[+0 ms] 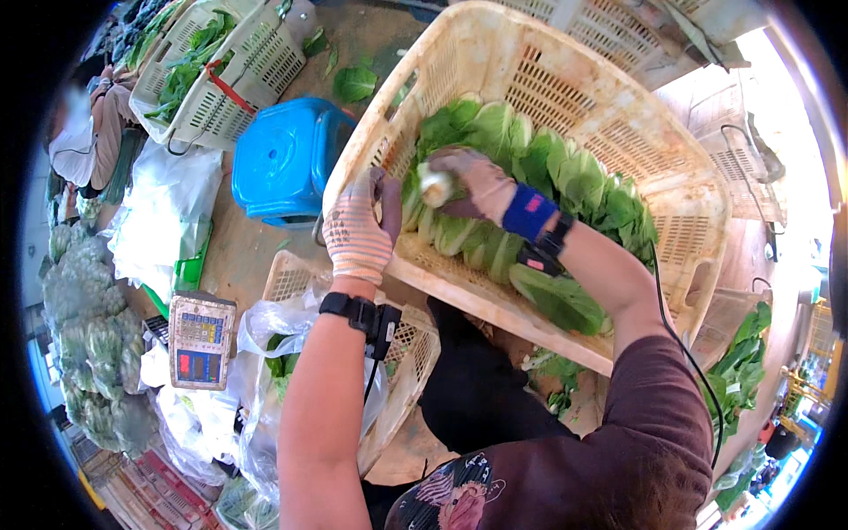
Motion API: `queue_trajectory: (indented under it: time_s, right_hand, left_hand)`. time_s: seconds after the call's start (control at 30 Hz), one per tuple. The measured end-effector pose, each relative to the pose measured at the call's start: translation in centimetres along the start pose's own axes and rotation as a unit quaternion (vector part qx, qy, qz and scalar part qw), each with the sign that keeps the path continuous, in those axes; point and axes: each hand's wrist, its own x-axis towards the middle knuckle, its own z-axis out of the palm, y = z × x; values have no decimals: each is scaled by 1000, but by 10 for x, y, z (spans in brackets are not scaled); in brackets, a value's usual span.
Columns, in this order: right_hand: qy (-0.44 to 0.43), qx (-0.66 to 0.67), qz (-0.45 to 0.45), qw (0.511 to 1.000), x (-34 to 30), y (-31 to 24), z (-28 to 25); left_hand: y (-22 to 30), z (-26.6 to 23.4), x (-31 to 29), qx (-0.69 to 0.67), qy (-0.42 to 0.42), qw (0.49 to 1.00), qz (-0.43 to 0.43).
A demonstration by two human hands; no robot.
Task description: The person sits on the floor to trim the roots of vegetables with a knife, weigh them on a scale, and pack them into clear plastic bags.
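"What does the person's right hand (481, 184) have?"

"A head of greens (435, 189). The fingers are wrapped around it, and its white end pokes out just left of them."

"And the left hand (358, 228)?"

"It is by the edge of the big crate (477, 53), to the left of the right fingers. Its fingers bend in, but I can't tell if they pinch the edge."

"What lies around the right fingers?"

"Rows of leafy plants (565, 168) in the crate. They reach away to the right of the fingers."

"What could go wrong?"

"A hard squeeze might snap the stalks. A weak one might let the head slip, since the glove holds it near its end. If the hand pushes down, it could squash the leaves under it."

"And the black cord (682, 343)?"

"It hangs well to the right of those fingers. It might catch on the crate if the arm pulls fast. The blue stool (278, 159) is left of the left fingers, so a big swing might bump it."
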Motion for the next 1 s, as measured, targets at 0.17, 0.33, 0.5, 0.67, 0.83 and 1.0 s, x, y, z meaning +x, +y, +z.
queue_trajectory:
  time_s: [0.17, 0.33, 0.5, 0.67, 0.83, 1.0]
  right_hand:
    - [125, 221, 86, 963, -13, -17, -25]
    - [138, 283, 99, 944, -2, -46, -12]
    - [68, 278, 60, 956, 17, -74, 12]
    - [55, 45, -62, 996, 27, -88, -5]
    - [-49, -63, -60, 995, 37, -95, -38]
    - [-69, 22, -61, 996, 38, -84, -29]
  left_hand:
    - [1, -10, -2, 14, -33, 998, 50]
    - [10, -19, 7, -7, -46, 993, 113]
    - [3, -17, 5, -32, -60, 989, 128]
    - [0, -17, -1, -63, -109, 988, 84]
    - [6, -22, 0, -16, -132, 987, 89]
    - [7, -25, -1, 18, -166, 985, 40]
